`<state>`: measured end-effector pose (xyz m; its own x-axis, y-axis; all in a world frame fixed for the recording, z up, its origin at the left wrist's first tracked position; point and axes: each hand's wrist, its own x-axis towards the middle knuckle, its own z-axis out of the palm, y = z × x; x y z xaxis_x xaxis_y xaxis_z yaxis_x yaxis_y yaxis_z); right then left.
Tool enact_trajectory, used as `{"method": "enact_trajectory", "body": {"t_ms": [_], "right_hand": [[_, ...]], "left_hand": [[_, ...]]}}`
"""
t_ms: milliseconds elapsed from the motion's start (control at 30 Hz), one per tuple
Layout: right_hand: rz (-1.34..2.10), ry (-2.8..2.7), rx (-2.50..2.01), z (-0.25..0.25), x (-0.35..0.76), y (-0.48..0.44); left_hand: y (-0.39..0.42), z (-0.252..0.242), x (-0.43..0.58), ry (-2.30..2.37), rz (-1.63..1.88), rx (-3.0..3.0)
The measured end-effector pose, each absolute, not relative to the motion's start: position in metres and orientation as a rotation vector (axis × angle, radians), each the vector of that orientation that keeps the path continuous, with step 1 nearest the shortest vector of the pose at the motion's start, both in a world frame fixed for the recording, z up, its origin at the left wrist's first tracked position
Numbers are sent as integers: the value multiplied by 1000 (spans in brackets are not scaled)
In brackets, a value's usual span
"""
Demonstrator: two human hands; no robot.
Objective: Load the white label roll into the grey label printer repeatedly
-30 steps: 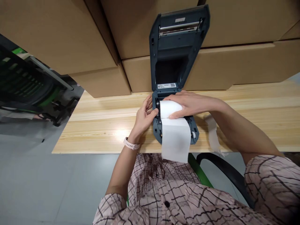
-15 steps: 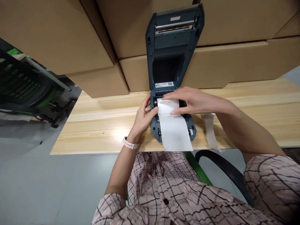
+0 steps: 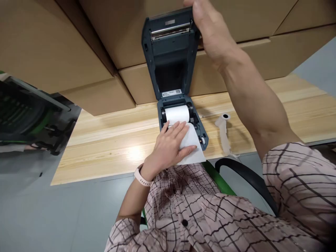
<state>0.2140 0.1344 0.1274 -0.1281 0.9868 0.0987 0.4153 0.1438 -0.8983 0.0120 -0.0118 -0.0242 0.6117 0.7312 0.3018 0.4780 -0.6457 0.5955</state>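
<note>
The label roll (image 3: 177,114) sits in the bay of the open printer (image 3: 203,137), just beyond the left hand (image 3: 170,145), whose open grip presses flat on its thin, floppy tail (image 3: 193,148). The tail is probably light and crease-prone, best pinched at the edges. Farther up, the right hand (image 3: 210,31) meets the top corner of the raised lid (image 3: 169,52); I cannot tell whether its grip is closed. A spent core (image 3: 223,128) lies rightward on the worktop (image 3: 105,140).

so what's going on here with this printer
A person is at a wooden table with a label printer open. The left hand lies flat on the paper strip fed out from the roll seated inside. The right hand is up at the top of the raised lid. A nearly bare core lies beside the printer.
</note>
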Motion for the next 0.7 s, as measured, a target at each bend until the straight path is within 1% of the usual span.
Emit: {"method": "enact_trajectory", "body": {"t_ms": [67,133,267,367,433,533,600,700], "right_hand": [[679,-1726,-1180,122,219,133],[511,-1783,-1144,117,225,130],[417,-1839,-1083,113,230,122],[453,-1837,-973,105,232,108],[446,-1785,-917,92,235,93],[467,-1767,-768,59,242,60],[463,-1857,-660,32,243,33],[294,-1948,-681,-8,237,-5]], "left_hand": [[-22,-32,12,960,768,2373],[-34,-40,14,944,794,2384],[-61,-46,18,919,791,2490],[-81,-43,19,931,821,2577],[-92,-40,17,883,900,2589],[-104,-41,12,687,1167,2488],[-109,-46,8,644,1453,2329],[-103,-51,3,894,1941,2027]]}}
